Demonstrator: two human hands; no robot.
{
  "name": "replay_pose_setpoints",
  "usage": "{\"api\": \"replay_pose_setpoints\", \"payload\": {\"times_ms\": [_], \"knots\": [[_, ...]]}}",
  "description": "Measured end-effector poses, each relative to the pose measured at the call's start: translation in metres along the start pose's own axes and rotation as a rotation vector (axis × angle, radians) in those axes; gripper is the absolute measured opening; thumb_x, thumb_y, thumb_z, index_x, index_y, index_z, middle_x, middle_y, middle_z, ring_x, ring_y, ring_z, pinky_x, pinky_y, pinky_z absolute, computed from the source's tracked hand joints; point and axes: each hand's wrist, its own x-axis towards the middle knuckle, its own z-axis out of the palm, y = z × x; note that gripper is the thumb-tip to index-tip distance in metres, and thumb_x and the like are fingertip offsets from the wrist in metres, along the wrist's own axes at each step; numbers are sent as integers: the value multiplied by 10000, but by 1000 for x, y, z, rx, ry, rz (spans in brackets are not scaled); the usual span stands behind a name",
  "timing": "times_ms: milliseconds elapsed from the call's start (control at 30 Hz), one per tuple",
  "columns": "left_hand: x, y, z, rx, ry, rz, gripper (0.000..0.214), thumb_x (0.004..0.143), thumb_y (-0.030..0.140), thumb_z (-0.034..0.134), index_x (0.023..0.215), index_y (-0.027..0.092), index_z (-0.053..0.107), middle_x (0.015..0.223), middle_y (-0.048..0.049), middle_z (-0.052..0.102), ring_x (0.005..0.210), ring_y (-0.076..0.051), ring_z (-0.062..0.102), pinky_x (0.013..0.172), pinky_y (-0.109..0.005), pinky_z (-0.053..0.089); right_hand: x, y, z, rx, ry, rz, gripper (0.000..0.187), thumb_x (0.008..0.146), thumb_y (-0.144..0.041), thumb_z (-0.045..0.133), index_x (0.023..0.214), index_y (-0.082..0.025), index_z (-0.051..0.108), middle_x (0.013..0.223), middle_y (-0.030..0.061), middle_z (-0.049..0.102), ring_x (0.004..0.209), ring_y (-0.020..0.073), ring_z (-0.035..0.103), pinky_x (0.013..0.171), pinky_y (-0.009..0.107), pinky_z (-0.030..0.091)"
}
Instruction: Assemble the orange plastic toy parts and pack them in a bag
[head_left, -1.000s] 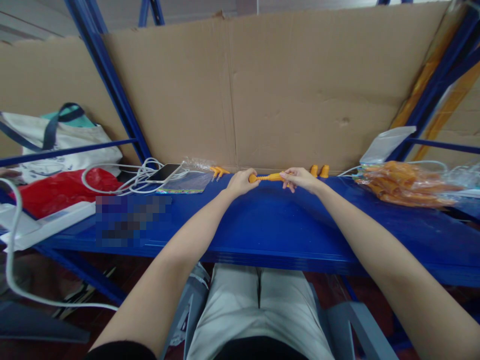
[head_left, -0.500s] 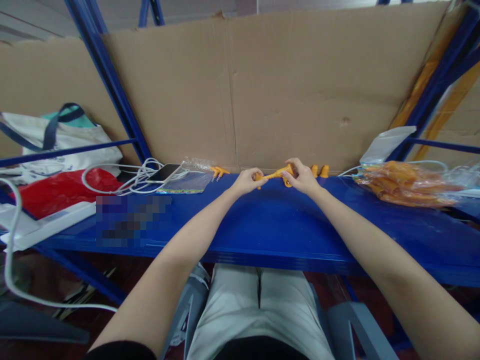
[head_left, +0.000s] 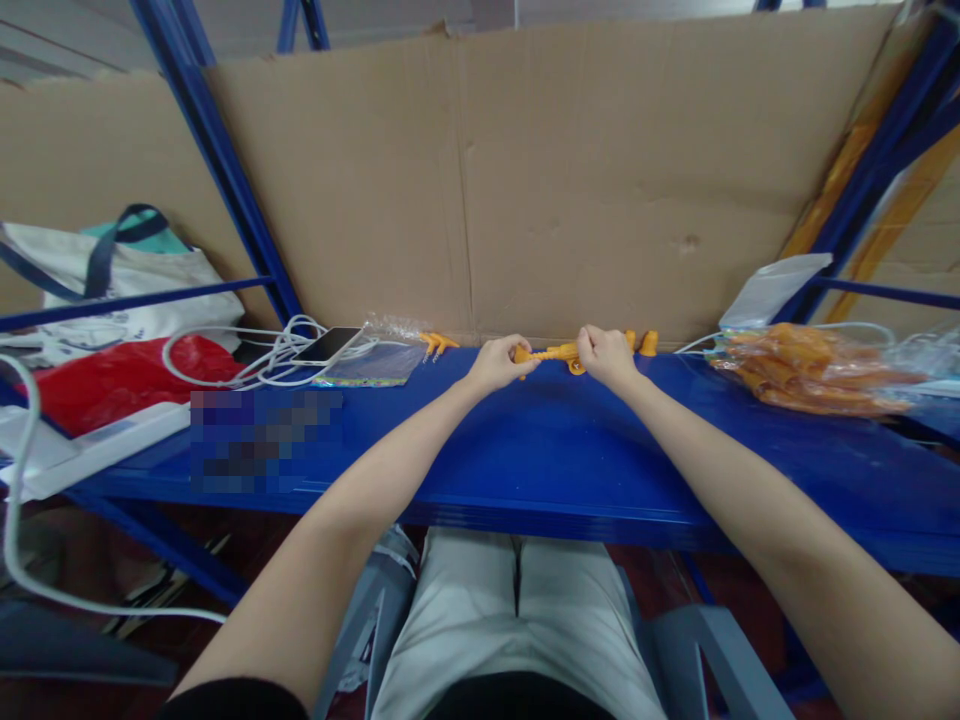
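The fingers of the left hand [head_left: 497, 364] are curling around the rounded end of a slim orange piece [head_left: 553, 353], and the right hand [head_left: 606, 354] is closing in a fist around its other end. The piece is lying almost level between the two hands, just above the desk [head_left: 555, 450]; its middle is showing a ridged, twisted-looking shaft in plain glossy orange, with no readable marking. An orange ring [head_left: 576, 367] is resting just beside the right fingers. Past that hand, an orange cap [head_left: 649, 343] is standing near the cardboard [head_left: 570, 190]. On the left side, orange T-shaped handles [head_left: 438, 344] with thin metallic shanks are lying beside a clear plastic bag [head_left: 375, 367] and a phone [head_left: 330, 346]. Farther right, a clear bag of orange parts [head_left: 814, 370] is sitting on the desk. At far left, a canvas tote [head_left: 142, 320] is bearing dark print, too blurred to read.
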Motion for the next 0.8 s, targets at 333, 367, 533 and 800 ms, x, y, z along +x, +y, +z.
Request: {"api": "replay_pose_setpoints", "payload": {"times_ms": [333, 367, 533, 800], "knots": [[0, 2, -2, 178, 68, 47, 150, 785, 261, 692, 898, 171, 649, 596, 45, 632, 577, -108, 563, 581, -210, 366, 14, -13, -3, 101, -207, 263, 396, 929, -258, 346, 704, -164, 658, 845, 196, 723, 893, 309, 674, 750, 342, 459], [0, 2, -2, 193, 83, 68, 154, 777, 258, 700, 894, 173, 650, 614, 41, 637, 592, -110, 567, 588, -212, 366, 15, -12, -2, 139, -226, 300, 399, 927, -265, 349, 690, -166, 654, 800, 185, 715, 876, 303, 674, 739, 335, 457], [2, -2, -5, 150, 99, 95, 168, 749, 259, 733, 861, 166, 649, 603, 39, 615, 571, -102, 553, 567, -208, 358, 11, -7, 6, 347, -199, 290, 468, 959, -395, 321, 611, -199, 565, 566, 82, 587, 707, 235, 622, 673, 301, 433], [4, -3, 0, -130, -34, 32, 199, 772, 316, 720, 846, 156, 628, 559, 40, 602, 500, -87, 557, 510, -187, 366, -4, 6, 6, 243, 92, -76, 380, 988, -401, 263, 778, -213, 517, 659, 61, 582, 633, 200, 555, 655, 300, 384]]}}
